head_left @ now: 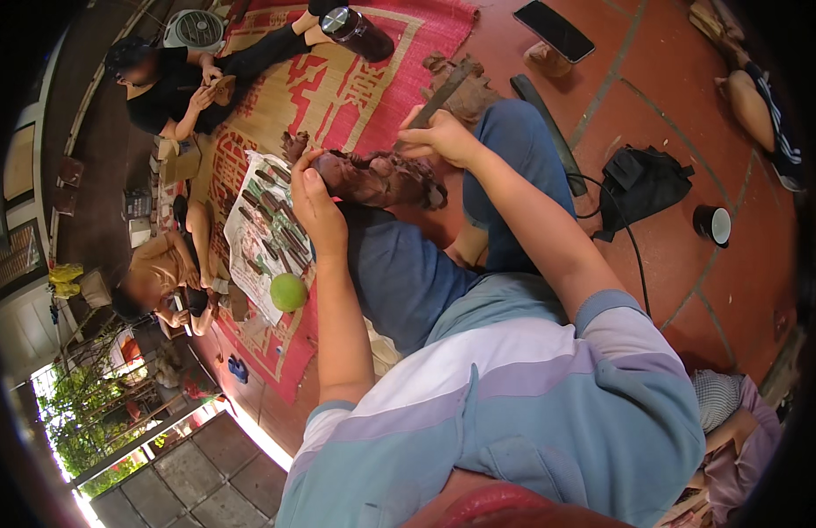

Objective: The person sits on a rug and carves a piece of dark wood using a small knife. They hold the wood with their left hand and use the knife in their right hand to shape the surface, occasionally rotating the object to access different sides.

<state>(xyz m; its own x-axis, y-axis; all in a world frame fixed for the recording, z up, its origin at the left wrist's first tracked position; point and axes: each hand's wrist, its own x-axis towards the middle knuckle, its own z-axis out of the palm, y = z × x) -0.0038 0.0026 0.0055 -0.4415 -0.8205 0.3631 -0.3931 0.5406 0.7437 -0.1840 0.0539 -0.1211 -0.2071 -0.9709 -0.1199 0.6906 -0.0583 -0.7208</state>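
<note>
Over my lap lies a reddish-brown wood carving (377, 182) with a knobbly, deeply cut surface. My left hand (322, 204) is closed round its left end, thumb on the near side. My right hand (443, 139) grips a flat, dark bar-shaped tool (446, 91), perhaps a file, which slants up and away above the carving's right part. The tool's lower end is hidden by my fingers, so I cannot tell whether it touches the wood. Just beyond my right knee sits a paler carved wood piece (475, 99).
Left of me, several carving tools (271, 211) lie on a white sheet (246, 280) beside a green fruit (288, 292). A thermos (359, 33), a phone (555, 30), a black bag (645, 183) with a cord and a mug (712, 225) stand around. Other people (175, 92) sit nearby.
</note>
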